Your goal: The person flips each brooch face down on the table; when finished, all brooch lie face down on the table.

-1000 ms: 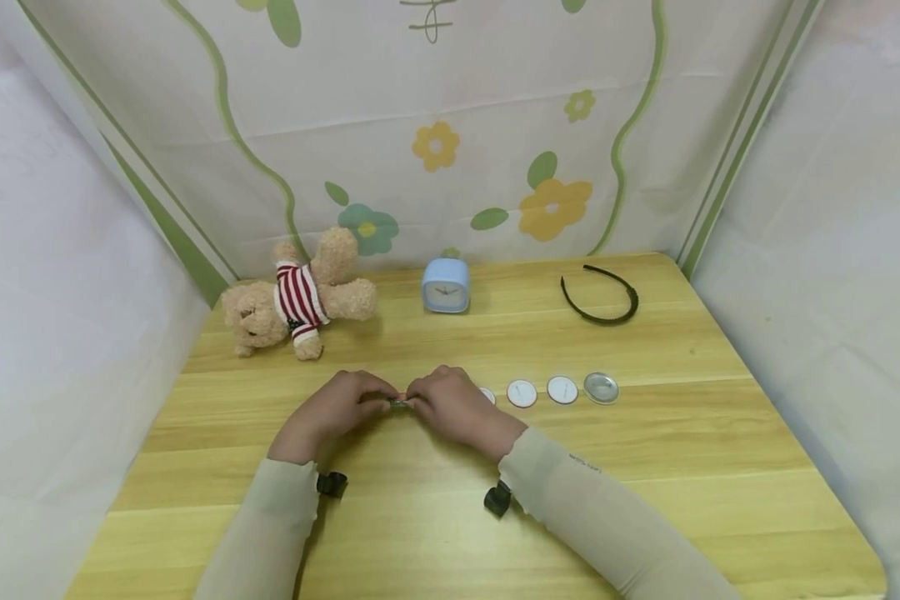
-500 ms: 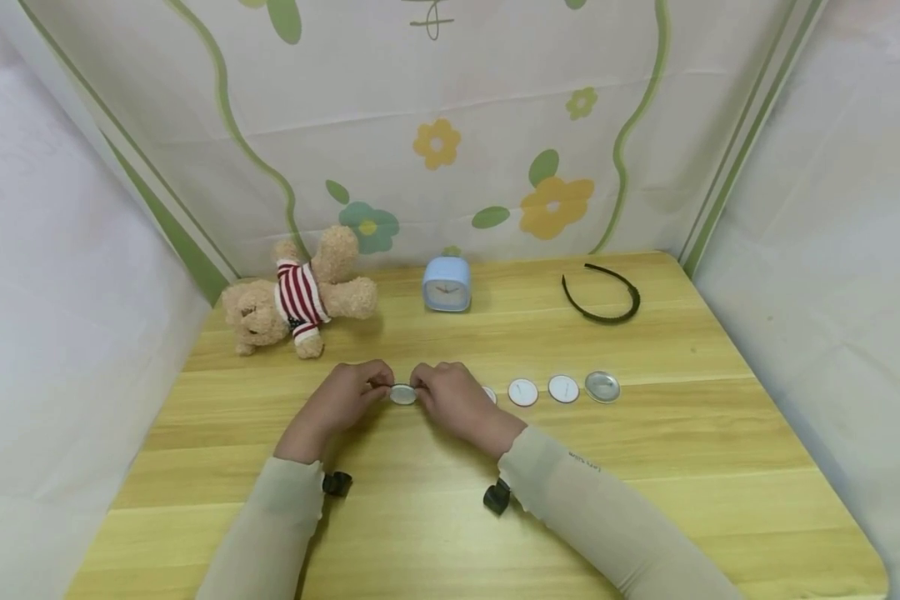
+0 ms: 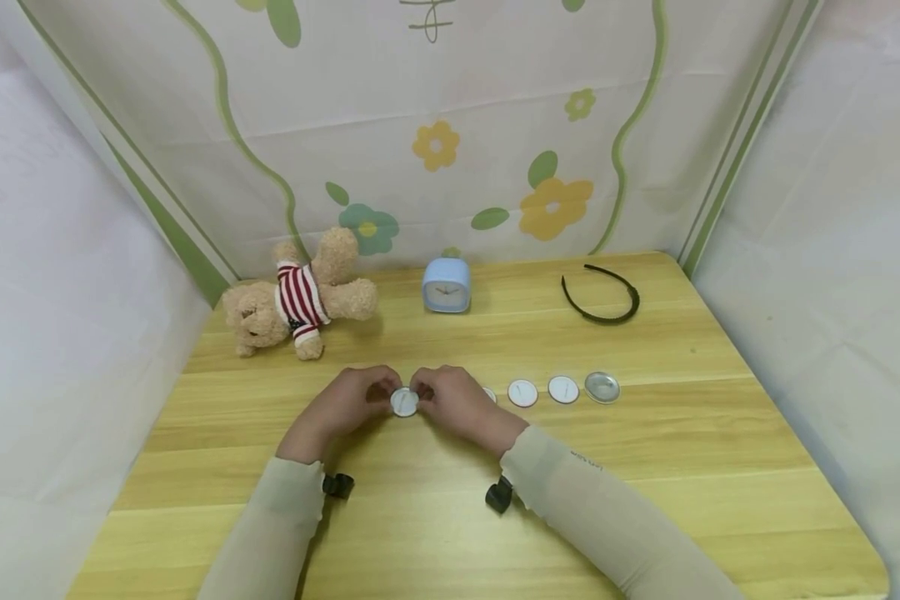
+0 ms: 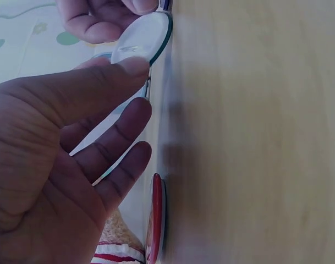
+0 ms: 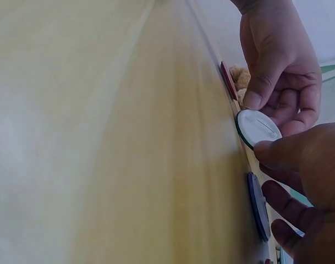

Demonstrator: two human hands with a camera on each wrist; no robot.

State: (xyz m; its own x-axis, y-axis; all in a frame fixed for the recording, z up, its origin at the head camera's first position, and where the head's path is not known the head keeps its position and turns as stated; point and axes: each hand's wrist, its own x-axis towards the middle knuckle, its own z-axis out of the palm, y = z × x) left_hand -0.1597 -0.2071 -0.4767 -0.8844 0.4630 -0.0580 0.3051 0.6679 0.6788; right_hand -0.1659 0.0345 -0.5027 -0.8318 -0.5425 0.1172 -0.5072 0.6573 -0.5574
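Observation:
Between both hands is a round pin-back button badge (image 3: 404,402), its white back with the pin facing the head camera, tilted over the table. Its rim shows green in the left wrist view. My left hand (image 3: 351,406) pinches the badge's left edge, the thumb lying on the white back (image 4: 142,41). Opposite, my right hand (image 3: 453,403) pinches the right edge; its thumb is on the rim in the right wrist view, the other fingers spread loosely. A blue-rimmed badge (image 5: 258,206) lies beside the right hand. Near the left hand lies a red-rimmed badge (image 4: 155,220).
Right of the hands runs a row of badges, backs up: one partly hidden, two white badges (image 3: 522,393) (image 3: 563,389), then a silver-backed badge (image 3: 602,387). Behind stand a teddy bear (image 3: 292,304), a blue clock (image 3: 446,285) and a black headband (image 3: 630,308).
The badge has turned in the fingers, from nearly edge-on to its white back facing up toward the head camera. Both hands have shifted only slightly.

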